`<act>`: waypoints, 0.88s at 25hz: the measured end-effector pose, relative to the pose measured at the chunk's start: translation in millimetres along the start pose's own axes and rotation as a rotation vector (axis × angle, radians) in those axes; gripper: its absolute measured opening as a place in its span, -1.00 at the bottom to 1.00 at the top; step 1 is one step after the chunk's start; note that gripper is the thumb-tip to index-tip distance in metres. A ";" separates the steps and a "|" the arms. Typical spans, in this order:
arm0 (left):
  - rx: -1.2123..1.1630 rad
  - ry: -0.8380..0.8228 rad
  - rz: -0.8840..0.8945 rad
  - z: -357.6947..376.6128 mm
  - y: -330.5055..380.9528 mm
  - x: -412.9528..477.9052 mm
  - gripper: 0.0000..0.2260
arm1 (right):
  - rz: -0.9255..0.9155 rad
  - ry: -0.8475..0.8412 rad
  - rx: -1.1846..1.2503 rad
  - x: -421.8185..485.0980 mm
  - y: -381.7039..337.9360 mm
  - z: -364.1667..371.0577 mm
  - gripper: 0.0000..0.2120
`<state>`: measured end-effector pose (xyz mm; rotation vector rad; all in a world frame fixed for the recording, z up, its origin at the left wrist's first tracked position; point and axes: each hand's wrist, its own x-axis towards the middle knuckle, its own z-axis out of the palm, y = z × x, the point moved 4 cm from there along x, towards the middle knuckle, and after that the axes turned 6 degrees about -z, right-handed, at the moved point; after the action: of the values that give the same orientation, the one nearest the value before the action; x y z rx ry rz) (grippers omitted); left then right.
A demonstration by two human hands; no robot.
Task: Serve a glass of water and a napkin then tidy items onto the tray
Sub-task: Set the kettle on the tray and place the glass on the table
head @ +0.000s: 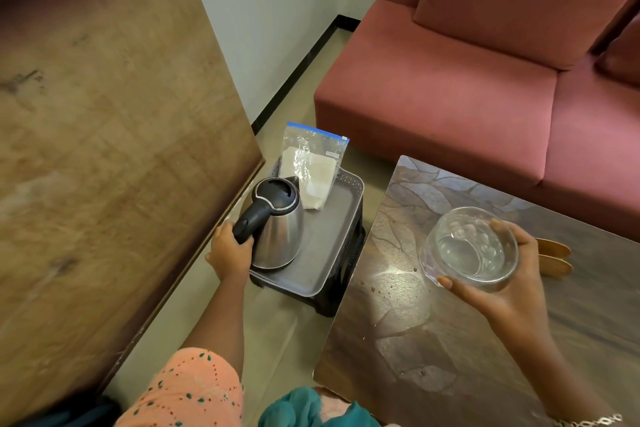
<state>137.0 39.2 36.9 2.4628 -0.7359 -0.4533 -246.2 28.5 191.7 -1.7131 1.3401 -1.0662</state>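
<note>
Two hands are busy at once. The left hand [231, 251] is wrapped tight around the black handle of the kettle [277, 226], which sits at the near left corner of the tray [332, 218]. The kettle base looks to be resting on the tray, and its lid is shut. The right hand [498, 282] has its fingers [450, 284] curled around the glass [471, 248], thumb on the far side, holding it over the table [398, 305] near the middle. The glass may be touching the table or just above it; I cannot tell. It looks clear inside, and I cannot tell if any water is in it, so the pouring is probably not done. A bag [311, 166] with a white napkin inside leans on the far edge of the tray, zip closed. So the napkin has not been served yet. Two wooden spoons [554, 256] lie on the table just beside the right hand. I think most of the job is left: pour the water, take out the napkin, set both down, then put things onto the tray.
</note>
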 end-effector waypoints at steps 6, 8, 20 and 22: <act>-0.025 -0.040 -0.036 6.1 -8.8 -4.6 -0.80 | -0.021 -0.006 -0.016 0.6 6.9 -3.3 -0.17; -0.049 -0.030 -0.058 6.0 -8.5 -4.8 -0.80 | -0.012 -0.005 -0.006 1.2 8.2 -4.4 -0.13; -0.205 -0.259 -0.009 11.1 -20.4 3.3 -0.69 | -0.009 -0.001 0.011 6.3 7.4 7.3 -0.22; -0.201 -0.238 0.009 15.6 -22.7 -4.1 -0.66 | -0.017 -0.010 0.018 6.9 9.0 8.8 -0.18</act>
<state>136.0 51.7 12.1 2.2399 -0.7555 -0.7873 -240.9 20.2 181.4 -1.7177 1.3082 -1.0752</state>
